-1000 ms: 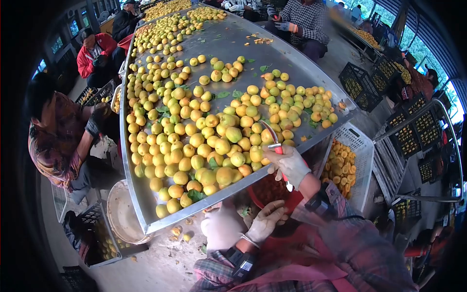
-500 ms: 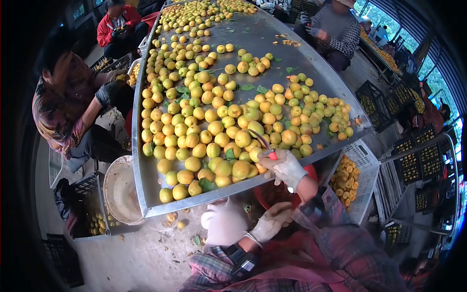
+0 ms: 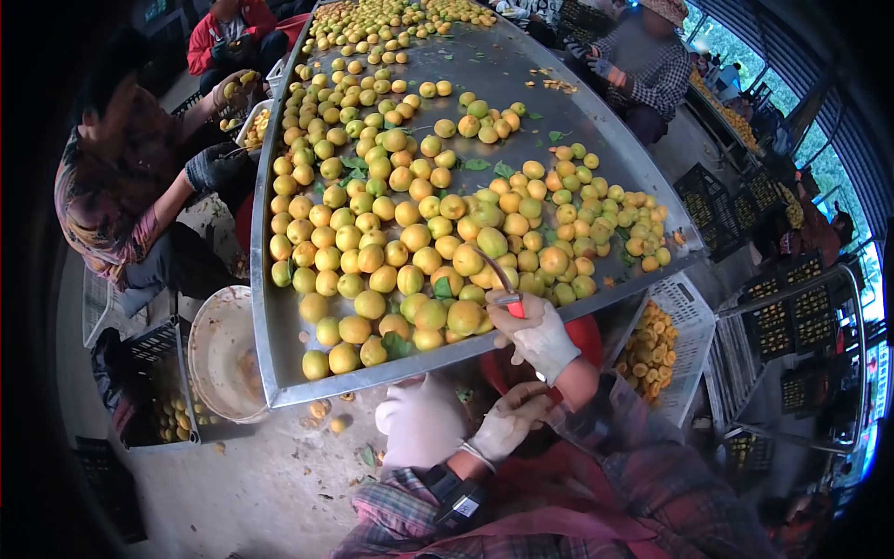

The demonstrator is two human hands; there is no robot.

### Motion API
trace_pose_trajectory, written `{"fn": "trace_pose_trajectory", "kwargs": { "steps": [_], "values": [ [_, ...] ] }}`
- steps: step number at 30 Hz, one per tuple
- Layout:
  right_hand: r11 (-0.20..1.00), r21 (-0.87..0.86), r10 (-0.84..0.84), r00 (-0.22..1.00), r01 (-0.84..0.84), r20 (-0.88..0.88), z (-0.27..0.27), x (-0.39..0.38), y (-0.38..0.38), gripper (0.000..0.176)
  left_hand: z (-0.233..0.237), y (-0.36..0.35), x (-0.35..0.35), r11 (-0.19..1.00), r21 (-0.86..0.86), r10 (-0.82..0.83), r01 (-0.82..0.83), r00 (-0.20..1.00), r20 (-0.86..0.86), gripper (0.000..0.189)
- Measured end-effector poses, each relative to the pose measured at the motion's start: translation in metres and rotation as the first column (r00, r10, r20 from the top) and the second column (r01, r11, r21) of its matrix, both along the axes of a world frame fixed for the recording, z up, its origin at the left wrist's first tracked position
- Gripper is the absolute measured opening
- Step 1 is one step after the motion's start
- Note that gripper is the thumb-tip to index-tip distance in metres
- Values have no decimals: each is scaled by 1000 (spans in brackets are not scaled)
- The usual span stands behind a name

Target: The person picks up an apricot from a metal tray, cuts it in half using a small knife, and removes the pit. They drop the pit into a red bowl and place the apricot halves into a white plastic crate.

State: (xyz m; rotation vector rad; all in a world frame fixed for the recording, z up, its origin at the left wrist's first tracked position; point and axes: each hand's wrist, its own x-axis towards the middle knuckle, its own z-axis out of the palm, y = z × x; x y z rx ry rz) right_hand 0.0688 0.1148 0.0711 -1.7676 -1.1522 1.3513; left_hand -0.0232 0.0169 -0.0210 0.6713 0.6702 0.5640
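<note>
My right hand point(image 3: 540, 337), in a pale glove, is closed around the red handle of a curved knife point(image 3: 504, 276). Its thin blade points up over the apricots point(image 3: 419, 238) at the near edge of the metal table point(image 3: 596, 104). Below it, my left hand point(image 3: 510, 421), also gloved, has its fingers curled together in front of a red bucket point(image 3: 584, 338). Whatever those fingers may hold is hidden. Both hands partly cover the bucket.
A white crate point(image 3: 687, 326) of halved apricots stands right of the bucket. At the table's left corner are a white tub point(image 3: 226, 354) and a dark crate point(image 3: 154, 396). Co-workers sit along both table sides. Leaves lie among the fruit.
The view has shifted slightly. My right hand stays near the table edge with the knife, my left near the bucket. At left, a co-worker's gloved hand has risen toward the table.
</note>
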Motion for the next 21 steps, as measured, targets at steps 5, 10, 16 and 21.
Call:
{"fn": "trace_pose_trajectory", "kwargs": {
  "steps": [5,10,16,21],
  "values": [
    [993,-55,107,993,-104,52,-8,-18,-3,39,0,0,-1,996,-91,23,-12,992,123,35],
    [983,-51,178,984,-178,-10,-14,-44,-10,31,-34,-1,-17,610,778,30,151,977,-213,30],
    [988,119,88,990,-100,106,-27,-17,4,26,8,3,-10,820,551,-36,153,975,-219,31],
    [987,67,122,958,-144,261,-47,45,25,37,4,1,-6,996,-84,42,-33,993,107,36]
  ]
}}
